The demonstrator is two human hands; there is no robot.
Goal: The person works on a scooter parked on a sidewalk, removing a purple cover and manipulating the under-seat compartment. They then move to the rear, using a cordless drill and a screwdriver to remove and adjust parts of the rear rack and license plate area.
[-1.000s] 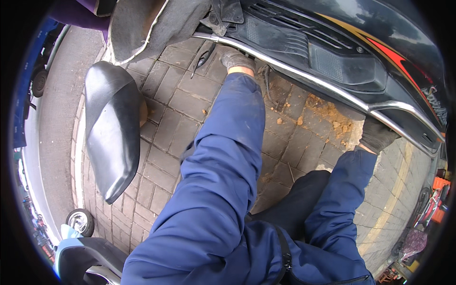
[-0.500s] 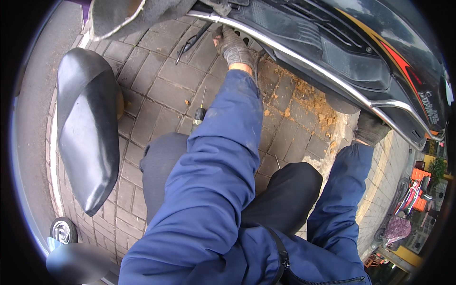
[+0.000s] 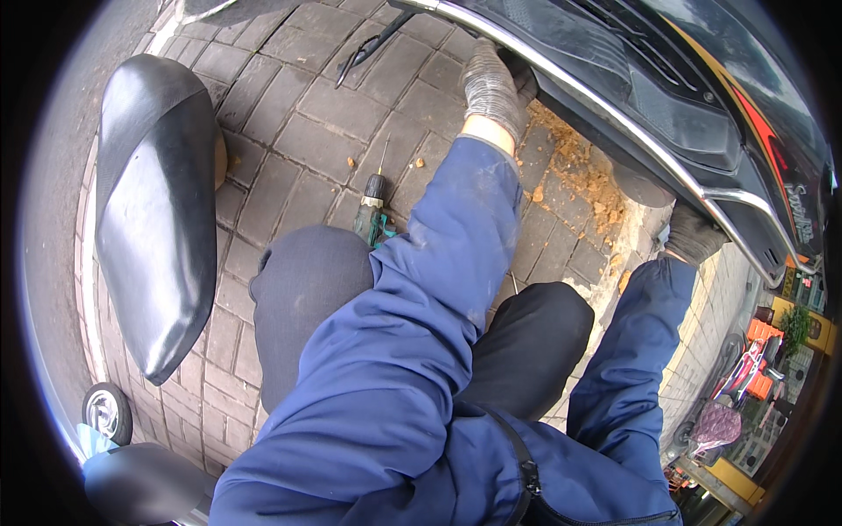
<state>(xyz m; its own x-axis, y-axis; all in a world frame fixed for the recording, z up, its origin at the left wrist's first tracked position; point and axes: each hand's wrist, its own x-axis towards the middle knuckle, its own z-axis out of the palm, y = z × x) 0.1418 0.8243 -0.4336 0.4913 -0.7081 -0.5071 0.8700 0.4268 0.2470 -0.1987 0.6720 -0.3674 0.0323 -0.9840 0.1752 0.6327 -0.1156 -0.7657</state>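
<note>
My left hand [image 3: 491,88], in a grey knitted glove, is closed on the lower edge of the black scooter's [image 3: 649,105] footboard, just under the chrome side rail, with fingertips hidden. Lower down at the right, my gloved right hand [image 3: 697,235] is at the underside of the bodywork, its fingers hidden. A teal and black drill [image 3: 373,210] with a long bit lies on the pavers beside my left sleeve. Above it lies a dark tool or strip [image 3: 368,48], too unclear to name. Loose orange dirt [image 3: 579,175] covers the pavers below the scooter.
A detached black seat [image 3: 156,219] lies at the left beside a white line and asphalt [image 3: 66,219]. At lower left are a wheel [image 3: 105,412] and part of another vehicle. Colourful goods [image 3: 759,351] stand at the far right. My dark-trousered knees are bent below my arms.
My left hand has moved right along the scooter's edge, and the view has shifted. More of the drill now shows. My right hand stays low at the right.
</note>
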